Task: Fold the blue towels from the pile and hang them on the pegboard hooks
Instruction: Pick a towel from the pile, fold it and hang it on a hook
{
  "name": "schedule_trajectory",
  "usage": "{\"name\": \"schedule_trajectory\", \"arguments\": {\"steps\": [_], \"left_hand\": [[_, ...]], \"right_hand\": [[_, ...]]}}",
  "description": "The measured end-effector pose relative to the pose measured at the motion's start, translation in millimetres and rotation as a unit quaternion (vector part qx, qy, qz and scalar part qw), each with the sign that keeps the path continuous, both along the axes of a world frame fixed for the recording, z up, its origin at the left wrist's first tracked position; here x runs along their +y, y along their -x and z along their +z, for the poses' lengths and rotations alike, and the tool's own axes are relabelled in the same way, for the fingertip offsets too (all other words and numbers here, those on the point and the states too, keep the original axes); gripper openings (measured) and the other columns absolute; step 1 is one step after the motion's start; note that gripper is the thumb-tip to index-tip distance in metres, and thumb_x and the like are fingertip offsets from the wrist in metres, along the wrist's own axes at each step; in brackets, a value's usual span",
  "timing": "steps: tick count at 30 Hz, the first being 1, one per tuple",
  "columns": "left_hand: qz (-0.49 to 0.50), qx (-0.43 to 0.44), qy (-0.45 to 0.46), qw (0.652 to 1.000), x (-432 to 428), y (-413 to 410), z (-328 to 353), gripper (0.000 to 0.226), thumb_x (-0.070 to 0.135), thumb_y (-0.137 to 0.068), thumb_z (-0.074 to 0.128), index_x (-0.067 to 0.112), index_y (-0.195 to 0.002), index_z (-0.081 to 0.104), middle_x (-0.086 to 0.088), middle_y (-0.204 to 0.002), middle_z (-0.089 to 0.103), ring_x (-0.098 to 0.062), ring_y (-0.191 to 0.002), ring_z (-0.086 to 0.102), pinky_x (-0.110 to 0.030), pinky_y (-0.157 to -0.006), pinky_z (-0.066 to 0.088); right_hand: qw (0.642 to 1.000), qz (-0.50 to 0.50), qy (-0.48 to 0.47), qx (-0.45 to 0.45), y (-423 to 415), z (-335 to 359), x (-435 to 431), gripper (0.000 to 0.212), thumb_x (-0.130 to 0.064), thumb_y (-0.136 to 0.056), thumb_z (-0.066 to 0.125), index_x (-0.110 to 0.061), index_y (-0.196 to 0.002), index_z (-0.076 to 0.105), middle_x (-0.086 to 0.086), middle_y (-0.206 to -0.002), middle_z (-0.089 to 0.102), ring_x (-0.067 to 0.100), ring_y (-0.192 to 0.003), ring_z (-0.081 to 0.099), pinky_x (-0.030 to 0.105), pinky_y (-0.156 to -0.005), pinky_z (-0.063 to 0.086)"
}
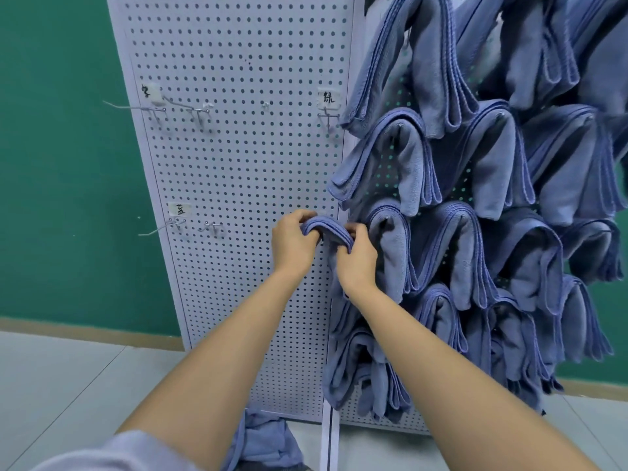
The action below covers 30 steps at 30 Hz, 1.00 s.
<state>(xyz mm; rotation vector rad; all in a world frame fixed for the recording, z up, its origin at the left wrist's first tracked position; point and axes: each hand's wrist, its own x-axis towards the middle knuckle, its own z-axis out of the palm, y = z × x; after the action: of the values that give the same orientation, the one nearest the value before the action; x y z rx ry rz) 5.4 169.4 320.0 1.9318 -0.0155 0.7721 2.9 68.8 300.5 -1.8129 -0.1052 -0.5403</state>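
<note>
Towel (328, 229), folded, sits at right edge of pegboard (238, 164), mid-height. L hand (294, 243) fingers curled, pinching its left end; R hand (356, 256) grips right end. Hung towels (475, 164) fill far right.

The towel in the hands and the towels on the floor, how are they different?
The held towel is folded into a neat arch; the floor pile is crumpled. The held towel is up at the pegboard, gripped by the left hand and right hand; the floor pile lies at the pegboard's foot, untouched. Both are the same blue cloth.
</note>
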Motion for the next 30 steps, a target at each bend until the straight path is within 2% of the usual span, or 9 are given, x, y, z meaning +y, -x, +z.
{"name": "schedule_trajectory", "arguments": {"steps": [2,5,10,14,19,24,27,30], "left_hand": [[0.005,-0.004,0.002,1.000,1,-6,-9,0.030,-0.002,-0.084,0.059,0.012,-0.109,0.068,0.000,-0.098,0.071,-0.011,-0.086,0.061,-0.023,-0.077,0.050],[0.012,-0.016,-0.006,1.000,3,-12,-19,0.035,-0.004,-0.083,0.058,0.012,-0.112,0.066,-0.002,-0.101,0.069,-0.016,-0.091,0.063,-0.033,-0.084,0.053],[0.005,-0.002,-0.033,0.999,7,-9,-37,0.043,-0.005,-0.080,0.060,0.013,-0.118,0.061,0.001,-0.104,0.066,-0.014,-0.092,0.061,-0.028,-0.083,0.050],[0.000,0.040,-0.041,0.998,13,-6,-51,0.038,-0.004,-0.080,0.058,0.012,-0.114,0.061,0.006,-0.090,0.062,-0.015,-0.084,0.059,-0.021,-0.073,0.042],[-0.016,0.078,-0.035,0.996,21,10,-56,0.033,0.007,-0.085,0.066,0.014,-0.117,0.060,0.013,-0.085,0.058,-0.001,-0.075,0.056,-0.021,-0.074,0.044],[0.008,0.118,-0.078,0.990,38,47,-56,0.028,0.017,-0.089,0.066,0.016,-0.117,0.061,0.006,-0.100,0.060,-0.011,-0.087,0.057,-0.025,-0.073,0.046],[0.019,0.133,-0.091,0.987,54,78,-65,0.018,0.017,-0.090,0.065,0.016,-0.108,0.065,0.005,-0.097,0.064,-0.010,-0.087,0.059,-0.026,-0.075,0.048],[0.017,0.165,-0.076,0.983,72,108,-86,0.011,0.016,-0.090,0.064,0.017,-0.101,0.067,0.004,-0.094,0.067,-0.013,-0.086,0.063,-0.030,-0.078,0.053]], "right_hand": [[1.000,0.003,0.019,-0.004,-4,-8,0,0.035,0.009,-0.090,0.040,-0.009,-0.119,0.050,-0.001,-0.103,0.057,0.014,-0.093,0.054,0.019,-0.080,0.039],[0.999,0.001,0.038,-0.002,-9,-17,4,0.040,0.011,-0.088,0.039,-0.009,-0.122,0.048,-0.001,-0.103,0.055,0.015,-0.092,0.054,0.019,-0.078,0.038],[0.994,-0.008,0.111,0.007,-12,-36,6,0.040,0.003,-0.089,0.047,-0.011,-0.127,0.045,0.010,-0.109,0.062,0.025,-0.093,0.060,0.035,-0.078,0.050],[0.989,-0.011,0.150,0.011,-9,-45,5,0.032,-0.006,-0.091,0.053,-0.008,-0.122,0.047,0.011,-0.108,0.061,0.027,-0.095,0.060,0.041,-0.082,0.051],[0.990,0.006,0.139,0.023,0,-39,1,0.031,-0.010,-0.092,0.056,-0.010,-0.122,0.047,0.009,-0.110,0.062,0.025,-0.098,0.061,0.035,-0.083,0.051],[0.987,0.042,0.140,0.061,36,-34,-7,0.045,-0.013,-0.094,0.057,-0.008,-0.136,0.041,0.009,-0.116,0.058,0.025,-0.098,0.060,0.037,-0.084,0.052],[0.982,0.084,0.151,0.076,67,-43,-8,0.033,-0.012,-0.095,0.055,-0.007,-0.128,0.048,0.006,-0.099,0.057,0.024,-0.090,0.058,0.038,-0.077,0.053],[0.972,0.127,0.180,0.086,97,-65,-6,0.027,-0.013,-0.096,0.054,-0.007,-0.122,0.054,0.007,-0.101,0.060,0.019,-0.090,0.056,0.028,-0.076,0.047]]}}
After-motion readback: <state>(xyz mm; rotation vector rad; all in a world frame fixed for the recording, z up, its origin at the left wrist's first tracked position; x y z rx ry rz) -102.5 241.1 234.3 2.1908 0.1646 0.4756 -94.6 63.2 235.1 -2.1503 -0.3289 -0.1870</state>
